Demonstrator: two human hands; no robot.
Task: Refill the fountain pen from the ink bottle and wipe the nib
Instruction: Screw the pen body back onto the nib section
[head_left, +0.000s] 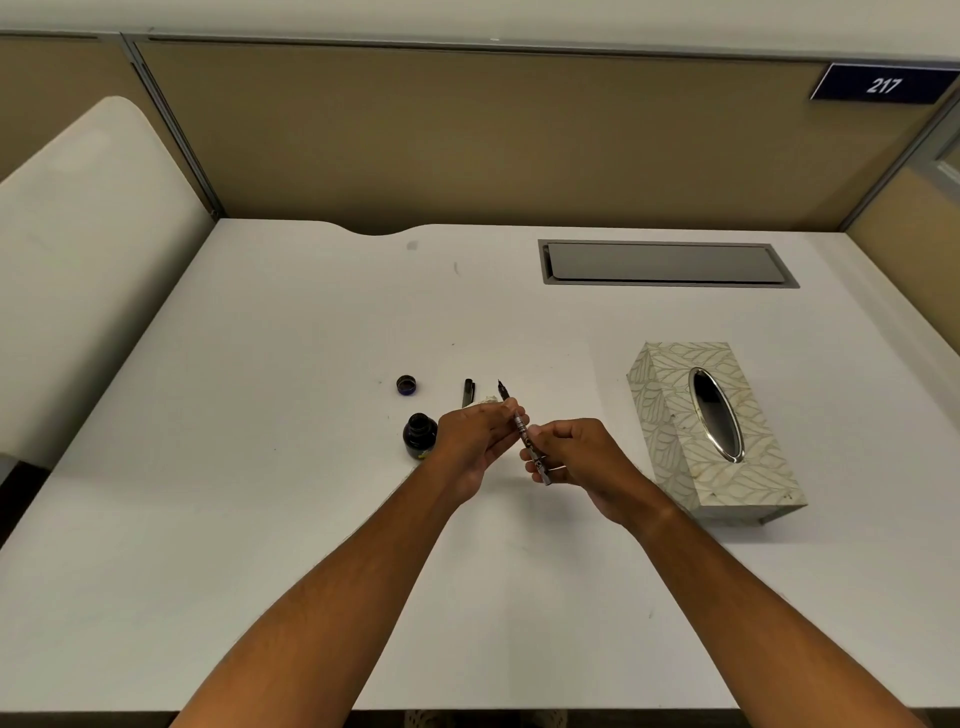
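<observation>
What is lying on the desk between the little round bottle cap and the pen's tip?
A dark pen cap lies between the bottle cap and the nib, seen from the head camera.

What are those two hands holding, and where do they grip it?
Both hold the fountain pen. The left hand pinches it toward the nib end, and the right hand grips its rear end. Its nib points away, above the desk.

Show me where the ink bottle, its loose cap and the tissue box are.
ink bottle (420, 435), head view, on its dark glass body.
bottle cap (407, 385), head view, on its open inside.
tissue box (675, 415), head view, on its patterned top, left of the oval opening.
</observation>
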